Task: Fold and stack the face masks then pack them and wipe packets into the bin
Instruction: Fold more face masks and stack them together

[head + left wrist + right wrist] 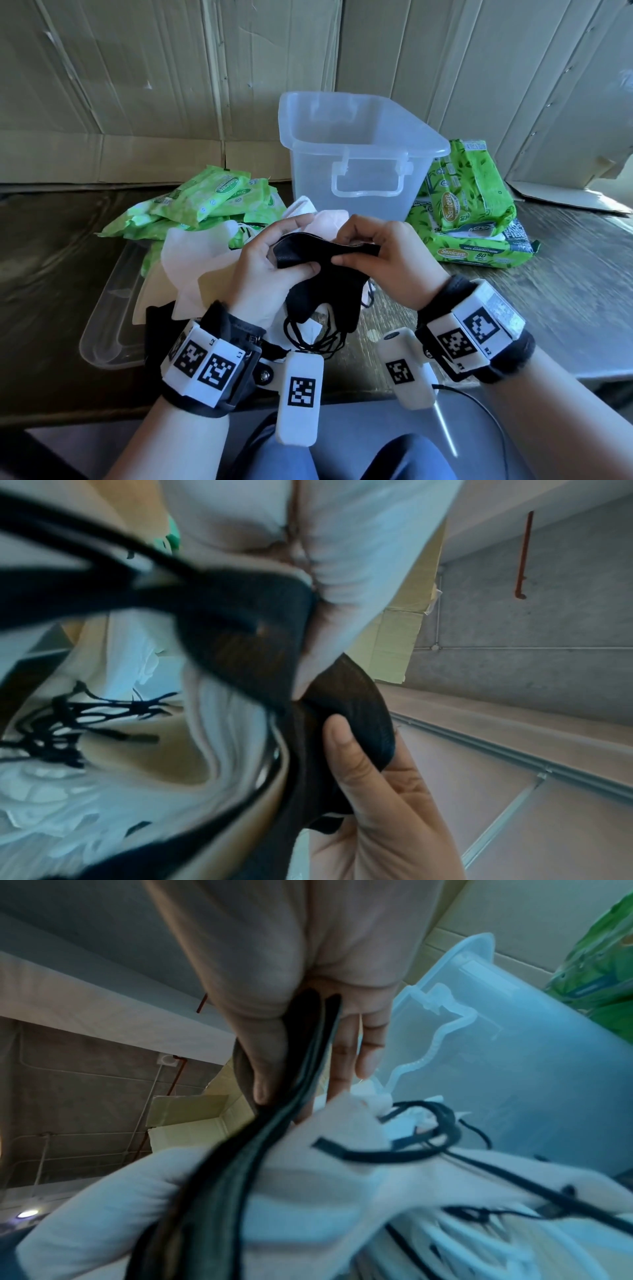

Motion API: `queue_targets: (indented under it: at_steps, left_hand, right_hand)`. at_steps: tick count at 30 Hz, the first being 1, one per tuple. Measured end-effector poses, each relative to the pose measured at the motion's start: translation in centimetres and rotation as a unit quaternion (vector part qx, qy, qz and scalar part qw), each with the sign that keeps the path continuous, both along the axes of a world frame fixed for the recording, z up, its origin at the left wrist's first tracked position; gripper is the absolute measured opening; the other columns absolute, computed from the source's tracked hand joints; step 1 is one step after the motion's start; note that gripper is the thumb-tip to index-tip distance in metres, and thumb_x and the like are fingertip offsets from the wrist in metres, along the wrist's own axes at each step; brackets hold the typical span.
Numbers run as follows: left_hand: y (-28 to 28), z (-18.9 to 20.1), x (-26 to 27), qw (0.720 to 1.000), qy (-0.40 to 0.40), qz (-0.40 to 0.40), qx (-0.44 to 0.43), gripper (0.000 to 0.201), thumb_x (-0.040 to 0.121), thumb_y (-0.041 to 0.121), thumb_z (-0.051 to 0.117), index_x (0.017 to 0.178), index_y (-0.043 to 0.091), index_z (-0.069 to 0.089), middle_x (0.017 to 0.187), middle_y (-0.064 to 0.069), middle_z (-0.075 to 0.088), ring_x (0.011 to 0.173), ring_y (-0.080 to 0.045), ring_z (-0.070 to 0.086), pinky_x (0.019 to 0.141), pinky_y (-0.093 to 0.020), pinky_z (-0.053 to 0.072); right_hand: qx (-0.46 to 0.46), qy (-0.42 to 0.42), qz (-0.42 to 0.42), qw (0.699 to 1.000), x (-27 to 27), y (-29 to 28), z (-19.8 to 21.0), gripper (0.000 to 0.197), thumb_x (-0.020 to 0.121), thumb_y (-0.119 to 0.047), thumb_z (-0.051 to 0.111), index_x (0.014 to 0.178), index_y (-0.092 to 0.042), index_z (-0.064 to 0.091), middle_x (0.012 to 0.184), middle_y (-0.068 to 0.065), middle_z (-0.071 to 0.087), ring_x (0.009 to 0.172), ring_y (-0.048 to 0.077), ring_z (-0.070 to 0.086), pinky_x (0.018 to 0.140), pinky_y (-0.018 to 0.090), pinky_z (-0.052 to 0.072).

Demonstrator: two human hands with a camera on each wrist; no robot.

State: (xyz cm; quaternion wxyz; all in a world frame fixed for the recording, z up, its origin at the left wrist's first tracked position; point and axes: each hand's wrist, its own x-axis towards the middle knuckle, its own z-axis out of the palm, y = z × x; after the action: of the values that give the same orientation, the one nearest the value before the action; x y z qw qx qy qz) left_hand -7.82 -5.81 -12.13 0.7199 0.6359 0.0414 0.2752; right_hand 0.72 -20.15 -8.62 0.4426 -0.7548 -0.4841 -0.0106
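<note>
Two forearms wearing camera bands with square black-and-white markers reach forward over a dark table [565,281]. Between them, raised above the tabletop, is a black face mask [318,274]. The person's left hand [270,267] grips its left part, thumb pressed on top and fingers curled beneath. The right hand [380,260] pinches the upper edge between thumb and fingers; the right wrist view shows several dark layers held edge-on in that pinch. The mask looks doubled over, so this is probably the folding step, with both hands keeping the halves aligned. Its ear loops [308,335] dangle down toward the person.

Under and behind the hands lies a loose heap of white masks [191,263], not yet stacked, some resting on a clear lid [106,329] that lies flat at the left. Straight ahead stands the clear plastic bin [356,154], open, handle facing the person; nothing can be seen inside it, so packing seems not to have begun. Small green wipe packets [209,202] are piled to its left, and larger green wipe packs [472,205] are stacked to its right, all within easy reach. Cardboard sheets [137,85] line the wall behind.
</note>
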Motion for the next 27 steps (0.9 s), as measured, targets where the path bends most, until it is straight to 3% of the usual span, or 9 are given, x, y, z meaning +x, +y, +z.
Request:
queue_targets:
  at_steps: [3, 6, 9, 13, 16, 19, 21, 24, 27]
  left_hand:
    - [0.1, -0.2, 0.1, 1.0, 0.02, 0.0, 0.001, 0.054, 0.064, -0.02, 0.068, 0.091, 0.027, 0.069, 0.073, 0.009, 0.07, 0.077, -0.008, 0.063, 0.084, -0.024, 0.049]
    - [0.1, -0.4, 0.3, 0.999, 0.037, 0.016, -0.014, 0.034, 0.057, -0.001, 0.071, 0.078, 0.025, 0.074, 0.078, 0.002, 0.072, 0.082, -0.017, 0.065, 0.084, -0.03, 0.051]
    - [0.4, -0.1, 0.3, 0.996, 0.048, 0.038, -0.059, 0.014, 0.066, 0.01, 0.068, 0.069, 0.022, 0.075, 0.08, -0.004, 0.072, 0.086, -0.022, 0.064, 0.084, -0.034, 0.047]
    - [1.2, 0.6, 0.1, 0.996, 0.025, 0.062, -0.057, 0.029, 0.088, 0.005, 0.054, 0.073, 0.02, 0.074, 0.088, 0.007, 0.073, 0.095, -0.012, 0.064, 0.093, -0.03, 0.042]
    - [1.2, 0.8, 0.0, 0.997, 0.006, 0.054, -0.055, 0.026, 0.085, 0.001, 0.058, 0.071, 0.017, 0.073, 0.078, 0.011, 0.073, 0.088, -0.007, 0.066, 0.092, -0.027, 0.045]
    - [0.6, 1.2, -0.1, 0.999, 0.012, 0.022, -0.036, 0.009, 0.068, 0.023, 0.071, 0.076, 0.021, 0.076, 0.085, 0.007, 0.074, 0.095, -0.012, 0.066, 0.092, -0.025, 0.046]
    - [0.1, 1.2, -0.1, 0.999, 0.02, 0.0, 0.028, 0.025, 0.061, 0.013, 0.081, 0.081, 0.025, 0.073, 0.085, 0.015, 0.073, 0.093, 0.0, 0.065, 0.09, -0.016, 0.046]
    - [-0.8, 1.0, 0.0, 0.994, 0.027, 0.011, 0.103, 0.042, 0.062, -0.007, 0.078, 0.084, 0.028, 0.068, 0.08, 0.028, 0.069, 0.088, 0.012, 0.06, 0.087, -0.006, 0.04]
    - [-0.4, 0.6, 0.1, 0.995, 0.024, 0.064, 0.069, 0.045, 0.062, -0.009, 0.077, 0.084, 0.03, 0.068, 0.079, 0.027, 0.069, 0.086, 0.008, 0.062, 0.093, -0.016, 0.045]
  right_hand:
    - [-0.002, 0.014, 0.003, 1.0, -0.1, -0.1, 0.0, 0.015, 0.072, -0.021, 0.066, 0.075, -0.025, 0.053, 0.063, -0.026, 0.058, 0.064, -0.009, 0.053, 0.064, 0.007, 0.037]
    - [0.001, 0.04, 0.013, 0.999, 0.0, -0.3, 0.1, 0.016, 0.072, -0.022, 0.065, 0.071, -0.029, 0.05, 0.062, -0.025, 0.059, 0.061, -0.007, 0.053, 0.062, 0.009, 0.037]
    - [0.045, 0.065, 0.0, 0.997, 0.5, -1.1, 0.3, 0.026, 0.075, -0.014, 0.07, 0.071, -0.029, 0.049, 0.059, -0.021, 0.059, 0.056, -0.004, 0.048, 0.058, 0.013, 0.039]
    - [0.128, 0.115, -0.064, 0.983, 1.8, -2.7, 1.6, 0.029, 0.075, 0.002, 0.07, 0.072, -0.021, 0.053, 0.054, -0.017, 0.06, 0.051, 0.0, 0.049, 0.051, 0.016, 0.043]
    - [0.138, 0.102, -0.071, 0.983, 2.2, -3.7, 2.8, 0.027, 0.07, 0.004, 0.073, 0.07, -0.019, 0.058, 0.054, -0.016, 0.062, 0.049, -0.001, 0.052, 0.049, 0.014, 0.044]
    - [0.053, 0.114, -0.02, 0.992, 1.8, -3.4, 3.5, 0.034, 0.064, 0.001, 0.078, 0.078, -0.024, 0.06, 0.064, 0.002, 0.069, 0.058, 0.012, 0.058, 0.057, 0.027, 0.05]
    - [-0.018, 0.104, -0.021, 0.994, 1.5, -2.6, 3.3, 0.043, 0.063, -0.003, 0.081, 0.084, -0.028, 0.054, 0.065, 0.018, 0.065, 0.057, 0.018, 0.055, 0.055, 0.033, 0.047]
    - [0.006, 0.079, -0.095, 0.992, 1.5, -1.5, 2.4, 0.046, 0.061, -0.011, 0.083, 0.086, -0.028, 0.048, 0.06, 0.009, 0.06, 0.053, 0.018, 0.052, 0.053, 0.031, 0.045]
    - [0.081, 0.209, -0.109, 0.969, 1.3, -1.1, 1.5, 0.044, 0.066, -0.003, 0.078, 0.093, -0.019, 0.049, 0.059, 0.004, 0.064, 0.05, 0.012, 0.058, 0.053, 0.026, 0.05]
